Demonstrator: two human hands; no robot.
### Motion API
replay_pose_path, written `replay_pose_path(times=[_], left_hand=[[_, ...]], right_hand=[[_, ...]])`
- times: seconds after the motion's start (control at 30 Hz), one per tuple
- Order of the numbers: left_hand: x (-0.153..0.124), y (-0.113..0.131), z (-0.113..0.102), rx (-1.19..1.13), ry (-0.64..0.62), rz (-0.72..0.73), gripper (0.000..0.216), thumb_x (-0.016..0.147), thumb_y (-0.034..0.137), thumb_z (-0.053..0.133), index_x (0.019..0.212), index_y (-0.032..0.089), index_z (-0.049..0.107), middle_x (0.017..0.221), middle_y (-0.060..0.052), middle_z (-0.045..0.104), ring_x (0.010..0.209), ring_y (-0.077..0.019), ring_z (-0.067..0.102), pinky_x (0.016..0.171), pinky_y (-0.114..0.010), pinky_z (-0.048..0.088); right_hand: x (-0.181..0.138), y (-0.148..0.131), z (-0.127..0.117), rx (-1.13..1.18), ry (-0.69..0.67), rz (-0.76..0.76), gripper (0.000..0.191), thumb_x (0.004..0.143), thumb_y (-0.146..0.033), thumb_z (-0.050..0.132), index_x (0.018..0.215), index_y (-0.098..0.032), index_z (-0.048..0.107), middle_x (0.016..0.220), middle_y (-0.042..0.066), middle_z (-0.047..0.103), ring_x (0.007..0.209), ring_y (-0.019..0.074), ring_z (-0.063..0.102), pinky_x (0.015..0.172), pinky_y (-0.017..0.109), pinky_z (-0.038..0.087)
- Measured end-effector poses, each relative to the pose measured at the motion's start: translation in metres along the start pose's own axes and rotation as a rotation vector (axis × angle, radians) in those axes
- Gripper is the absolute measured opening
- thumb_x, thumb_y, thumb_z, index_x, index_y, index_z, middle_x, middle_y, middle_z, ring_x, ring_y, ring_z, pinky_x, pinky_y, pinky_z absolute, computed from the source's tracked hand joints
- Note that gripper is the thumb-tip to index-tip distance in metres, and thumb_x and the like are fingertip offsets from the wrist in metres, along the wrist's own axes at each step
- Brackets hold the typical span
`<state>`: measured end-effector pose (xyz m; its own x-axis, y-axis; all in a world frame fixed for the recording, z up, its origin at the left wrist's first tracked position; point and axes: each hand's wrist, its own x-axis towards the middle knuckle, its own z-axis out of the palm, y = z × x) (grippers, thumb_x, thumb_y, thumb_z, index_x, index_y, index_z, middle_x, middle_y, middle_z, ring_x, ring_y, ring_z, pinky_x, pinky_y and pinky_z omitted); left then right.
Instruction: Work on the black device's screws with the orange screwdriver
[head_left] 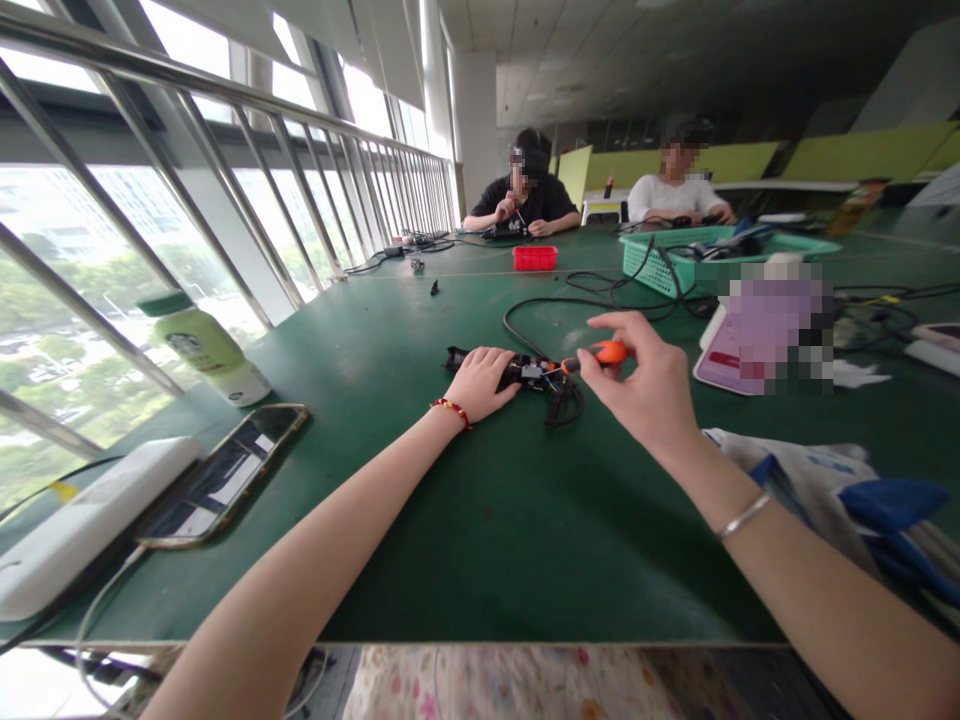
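A small black electronic part [525,371] with coloured wires lies on the green table [465,520], a black cable running from it. My left hand [484,380] rests on its left end, fingers curled down over it, pinning it to the table. My right hand [649,385] pinches the orange handle of a screwdriver [600,354], whose tip points left into the part.
A phone [225,475] and a white power bank [82,520] lie at the left, a bottle [206,345] behind them. A red box [535,258], a green basket [675,258] and cables sit farther back. Two people work at the far end. Blue-and-white cloth [840,490] lies at the right.
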<state>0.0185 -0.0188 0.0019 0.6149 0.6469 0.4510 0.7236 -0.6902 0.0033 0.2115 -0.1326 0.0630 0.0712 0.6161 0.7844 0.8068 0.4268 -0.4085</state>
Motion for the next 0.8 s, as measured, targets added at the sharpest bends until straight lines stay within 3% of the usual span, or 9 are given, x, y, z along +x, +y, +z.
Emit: replay_pose_path(times=[0.13, 0.33, 0.53, 0.7, 0.8], left_hand=[[0.0002, 0.0000, 0.0002, 0.007, 0.003, 0.011, 0.044, 0.084, 0.038, 0.048, 0.121, 0.015, 0.048, 0.119, -0.010, 0.055, 0.112, -0.0252, 0.047, 0.102, -0.040, 0.034], [0.0004, 0.0007, -0.0008, 0.013, -0.004, 0.002, 0.044, 0.083, 0.038, 0.049, 0.121, 0.015, 0.048, 0.119, -0.010, 0.055, 0.112, -0.0250, 0.047, 0.102, -0.040, 0.034], [0.0004, 0.0003, -0.0004, 0.013, -0.004, 0.007, 0.044, 0.084, 0.038, 0.049, 0.121, 0.014, 0.048, 0.119, -0.010, 0.055, 0.112, -0.0251, 0.047, 0.102, -0.040, 0.034], [-0.0001, 0.0004, 0.0002, 0.013, 0.006, 0.009, 0.044, 0.084, 0.038, 0.049, 0.121, 0.015, 0.049, 0.118, -0.010, 0.055, 0.112, -0.0252, 0.047, 0.101, -0.041, 0.034], [0.0003, 0.0004, 0.0002, 0.016, 0.005, 0.011, 0.044, 0.084, 0.038, 0.049, 0.121, 0.014, 0.048, 0.118, -0.011, 0.055, 0.112, -0.0253, 0.047, 0.101, -0.041, 0.034]], right_hand=[[0.0010, 0.0006, 0.0001, 0.036, 0.045, -0.055, 0.036, 0.071, -0.024, 0.056, 0.107, -0.018, 0.055, 0.072, 0.001, 0.057, 0.061, 0.0152, 0.055, 0.063, 0.027, 0.044], [0.0000, -0.0018, -0.0004, -0.029, -0.035, 0.045, 0.019, 0.075, -0.033, 0.057, 0.088, -0.020, 0.061, 0.055, -0.003, 0.052, 0.049, 0.0132, 0.048, 0.053, 0.025, 0.039], [0.0003, 0.0019, 0.0021, 0.072, 0.049, -0.070, 0.040, 0.074, -0.025, 0.055, 0.113, -0.019, 0.050, 0.077, 0.001, 0.058, 0.061, 0.0142, 0.055, 0.063, 0.027, 0.045], [-0.0006, -0.0002, 0.0002, -0.028, -0.034, 0.035, 0.023, 0.076, -0.035, 0.057, 0.092, -0.020, 0.060, 0.053, -0.004, 0.051, 0.049, 0.0134, 0.049, 0.053, 0.025, 0.039], [-0.0003, -0.0008, -0.0002, -0.030, -0.006, 0.017, 0.024, 0.076, -0.034, 0.056, 0.094, -0.019, 0.061, 0.058, -0.002, 0.053, 0.053, 0.0141, 0.051, 0.055, 0.025, 0.040]])
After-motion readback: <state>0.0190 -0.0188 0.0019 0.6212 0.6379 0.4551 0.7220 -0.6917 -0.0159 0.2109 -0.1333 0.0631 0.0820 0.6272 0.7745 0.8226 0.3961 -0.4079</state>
